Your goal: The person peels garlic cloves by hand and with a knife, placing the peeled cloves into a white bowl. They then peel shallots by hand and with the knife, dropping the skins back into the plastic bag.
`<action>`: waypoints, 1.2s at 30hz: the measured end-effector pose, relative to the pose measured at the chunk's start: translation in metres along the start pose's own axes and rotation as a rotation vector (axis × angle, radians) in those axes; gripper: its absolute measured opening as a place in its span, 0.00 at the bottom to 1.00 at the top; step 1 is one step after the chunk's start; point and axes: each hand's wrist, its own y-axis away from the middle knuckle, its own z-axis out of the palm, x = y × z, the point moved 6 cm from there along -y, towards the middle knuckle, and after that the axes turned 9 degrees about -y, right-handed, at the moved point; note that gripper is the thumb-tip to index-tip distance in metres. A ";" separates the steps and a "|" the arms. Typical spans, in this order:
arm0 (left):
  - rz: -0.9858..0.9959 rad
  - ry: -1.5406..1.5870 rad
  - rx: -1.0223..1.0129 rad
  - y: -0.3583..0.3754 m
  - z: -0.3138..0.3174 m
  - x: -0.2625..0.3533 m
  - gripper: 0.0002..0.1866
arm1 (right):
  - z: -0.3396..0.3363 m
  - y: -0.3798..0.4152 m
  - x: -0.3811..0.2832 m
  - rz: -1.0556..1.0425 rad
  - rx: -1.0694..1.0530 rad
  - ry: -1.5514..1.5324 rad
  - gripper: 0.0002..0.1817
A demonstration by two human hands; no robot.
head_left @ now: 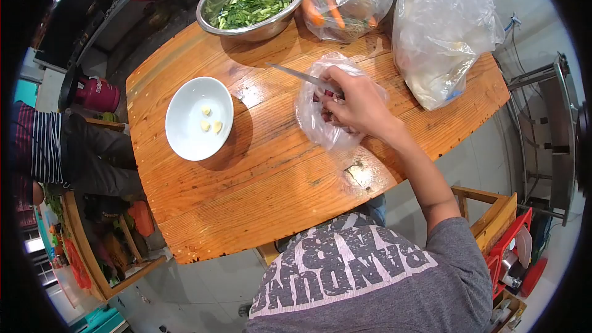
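Observation:
My right hand [354,102] is closed around a knife [300,75], whose blade points left over the table. The fingers of the same hand reach down into an open clear plastic bag [311,124]. Small dark red-purple pieces, perhaps shallots, show between the fingertips and in the bag; the hand partly hides them. To the left stands a white bowl [180,134] with 3 pale peeled garlic cloves [206,126] in it. My left hand is out of sight.
On the wooden table [265,191], a steel bowl [209,1] of chopped greens [256,7] stands at the back. Beside it are a clear bag with carrots [322,6] and another filled plastic bag [441,43]. Another person [80,142] is at the left. A red rack [509,253] stands lower right.

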 end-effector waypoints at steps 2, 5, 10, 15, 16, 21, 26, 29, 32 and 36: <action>0.014 -0.024 -0.002 -0.005 -0.001 -0.002 0.10 | 0.013 -0.009 0.008 -0.067 0.000 0.136 0.14; 0.050 -0.092 -0.009 -0.007 -0.001 -0.003 0.10 | 0.022 -0.016 0.010 -0.089 -0.026 0.158 0.16; 0.295 -0.608 -0.017 -0.007 -0.002 -0.001 0.10 | 0.006 0.001 -0.005 -0.038 0.063 0.128 0.16; 0.798 -1.127 -0.227 0.053 0.003 0.051 0.10 | -0.021 0.046 0.004 0.019 0.208 -0.130 0.18; 0.761 -1.033 -0.335 0.082 0.006 0.082 0.10 | -0.023 0.057 0.010 0.057 0.199 -0.130 0.18; 0.738 -0.738 -0.712 0.241 0.065 0.275 0.09 | -0.025 0.089 0.032 0.145 0.229 -0.083 0.18; 1.730 -0.783 -0.113 0.318 0.161 0.382 0.12 | -0.020 0.102 0.031 0.009 0.366 -0.169 0.26; 2.077 -0.984 0.221 0.312 0.212 0.404 0.16 | -0.023 0.110 0.036 0.115 0.349 -0.232 0.30; 2.026 -1.219 0.197 0.274 0.228 0.400 0.16 | -0.028 0.117 0.042 0.144 0.319 -0.378 0.30; 1.909 -1.247 0.019 0.272 0.223 0.394 0.12 | -0.026 0.118 0.037 0.088 0.320 -0.452 0.27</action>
